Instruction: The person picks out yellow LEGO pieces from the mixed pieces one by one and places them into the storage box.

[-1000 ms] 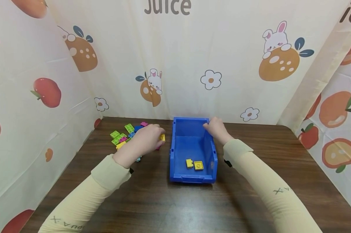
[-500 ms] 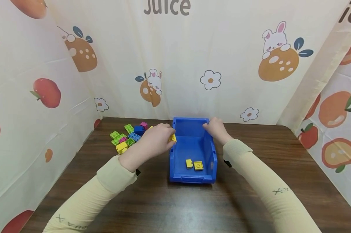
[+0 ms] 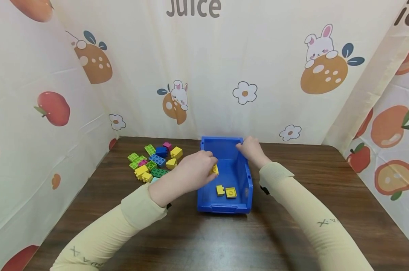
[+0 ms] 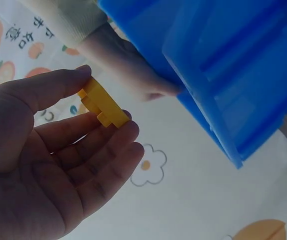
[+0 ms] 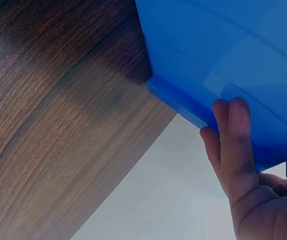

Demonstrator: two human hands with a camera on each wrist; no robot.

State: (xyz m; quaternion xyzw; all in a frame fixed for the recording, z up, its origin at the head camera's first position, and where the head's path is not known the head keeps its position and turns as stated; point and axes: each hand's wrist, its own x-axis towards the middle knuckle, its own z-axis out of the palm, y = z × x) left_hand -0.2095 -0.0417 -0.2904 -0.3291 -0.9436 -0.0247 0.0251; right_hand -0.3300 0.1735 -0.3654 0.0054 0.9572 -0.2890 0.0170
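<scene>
My left hand (image 3: 198,169) pinches a thin yellow toy brick (image 4: 102,102) between thumb and fingertips. It is over the left wall of a blue plastic bin (image 3: 221,145). My right hand (image 3: 253,150) grips the bin's right wall near the back corner. In the right wrist view, several fingers (image 5: 238,145) lie along the outside of that wall; the thumb is mostly hidden there. On the bin floor, near its low front, lie a small yellow brick (image 3: 220,191) and a square yellow brick (image 3: 231,192), side by side.
Left of the bin, several loose bricks lie on the dark wooden table (image 3: 208,241): light green (image 3: 150,149), blue (image 3: 157,160), yellow (image 3: 176,152), dark green (image 3: 159,172) and pink (image 3: 168,146). A printed curtain (image 3: 204,67) hangs behind the table and along both sides.
My left hand has moved right with the yellow brick, from beside the loose bricks to over the bin, uncovering more of the pile. My right hand and the bin have stayed put.
</scene>
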